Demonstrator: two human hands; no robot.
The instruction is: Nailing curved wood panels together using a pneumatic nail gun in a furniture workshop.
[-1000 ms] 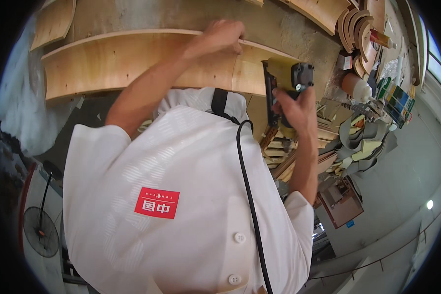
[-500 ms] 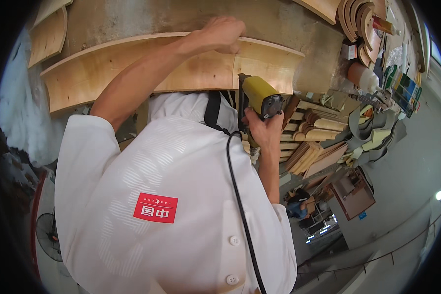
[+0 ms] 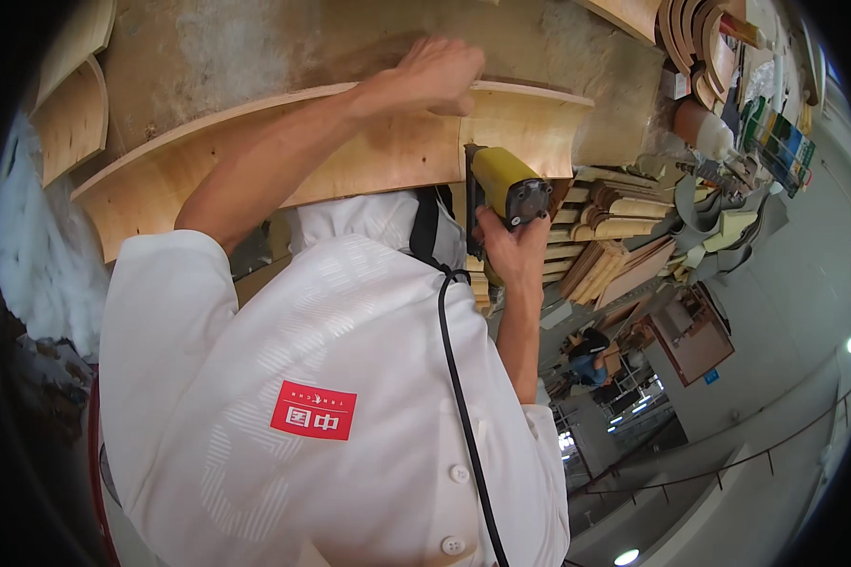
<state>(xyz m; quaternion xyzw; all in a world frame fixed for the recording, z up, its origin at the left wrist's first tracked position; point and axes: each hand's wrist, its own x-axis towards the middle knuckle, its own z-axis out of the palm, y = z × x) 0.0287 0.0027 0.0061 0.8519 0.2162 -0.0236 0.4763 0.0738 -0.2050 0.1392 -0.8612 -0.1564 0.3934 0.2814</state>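
Note:
A long, curved plywood panel (image 3: 388, 156) stands on edge across the worktop, with a seam toward its right end. Over its far rim, near the seam, my left hand (image 3: 437, 76) is closed; its fingertips are mostly hidden behind the wrist and knuckles. My right hand (image 3: 514, 244) is wrapped round the handle of a yellow and black nail gun (image 3: 504, 175). The gun's black nose is against or very close to the panel's near face beside the seam; I cannot tell whether they touch.
Curved wood pieces (image 3: 698, 38), a bottle (image 3: 704, 128) and a green box (image 3: 775, 146) lie at the right. Stacked wood parts (image 3: 615, 213) stand below them. White fluffy stuffing (image 3: 43, 236) hangs at the left. A black cord (image 3: 459, 378) runs down my shirt. Another person (image 3: 588, 357) is far off.
The view has shifted a little, so the panel sits slightly lower. My left hand has slid slightly right along the rim; the nail gun stays by the seam.

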